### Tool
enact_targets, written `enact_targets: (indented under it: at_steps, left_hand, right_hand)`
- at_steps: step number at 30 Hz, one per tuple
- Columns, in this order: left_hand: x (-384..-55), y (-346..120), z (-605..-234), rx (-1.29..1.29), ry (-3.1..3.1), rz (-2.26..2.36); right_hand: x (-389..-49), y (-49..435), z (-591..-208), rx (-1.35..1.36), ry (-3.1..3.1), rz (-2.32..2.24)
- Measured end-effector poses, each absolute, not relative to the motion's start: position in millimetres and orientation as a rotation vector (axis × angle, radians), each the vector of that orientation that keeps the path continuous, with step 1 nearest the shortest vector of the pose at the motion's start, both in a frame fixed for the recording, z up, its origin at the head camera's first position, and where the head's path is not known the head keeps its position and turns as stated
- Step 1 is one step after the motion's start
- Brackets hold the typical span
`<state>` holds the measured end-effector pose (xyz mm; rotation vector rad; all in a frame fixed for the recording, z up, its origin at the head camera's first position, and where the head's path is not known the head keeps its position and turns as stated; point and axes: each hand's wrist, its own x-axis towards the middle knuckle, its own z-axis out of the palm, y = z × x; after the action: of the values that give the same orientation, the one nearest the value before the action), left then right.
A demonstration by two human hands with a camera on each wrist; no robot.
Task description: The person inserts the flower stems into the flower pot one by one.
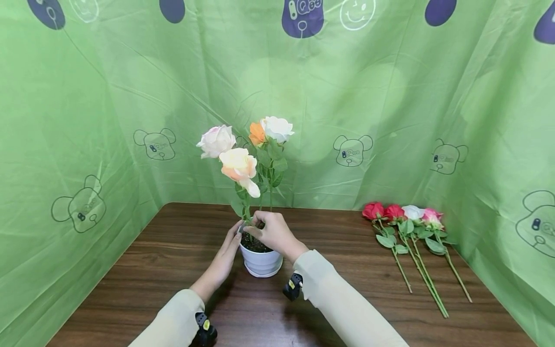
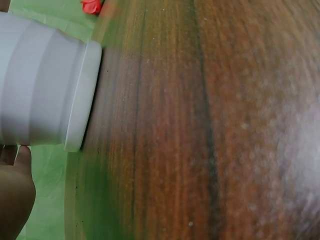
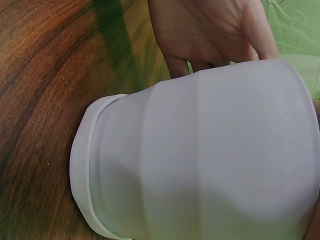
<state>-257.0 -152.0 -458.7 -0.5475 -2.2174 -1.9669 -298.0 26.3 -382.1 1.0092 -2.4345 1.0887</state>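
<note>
A white ribbed flowerpot (image 1: 262,262) with dark soil stands on its saucer (image 2: 82,100). My left hand (image 1: 225,255) rests along the pot's left side, fingers fairly straight; the right wrist view also shows this hand touching the wall. Over the soil, my right hand (image 1: 275,232) pinches the low part of a stem below the peach rose (image 1: 238,166); its fingertips are partly hidden. A pale pink rose (image 1: 217,141) leans left behind it. Farther back in the pot rise a white rose (image 1: 277,129) and an orange flower (image 1: 257,134).
On the right of the brown wooden table (image 1: 329,241) lie loose stemmed roses: two red roses (image 1: 373,210), a white rose (image 1: 413,212) and a pink rose (image 1: 431,218). Green printed cloth (image 1: 312,178) hangs around the back and sides.
</note>
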Motion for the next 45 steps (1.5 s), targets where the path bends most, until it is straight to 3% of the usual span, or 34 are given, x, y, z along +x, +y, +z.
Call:
enact_targets:
  at_steps: [45]
  left_hand:
    - [-256.6,-152.6,-458.3,-0.521,-2.243,-1.932]
  right_hand:
    - [-297.7,25.0,-385.4,0.971,-2.458,1.021]
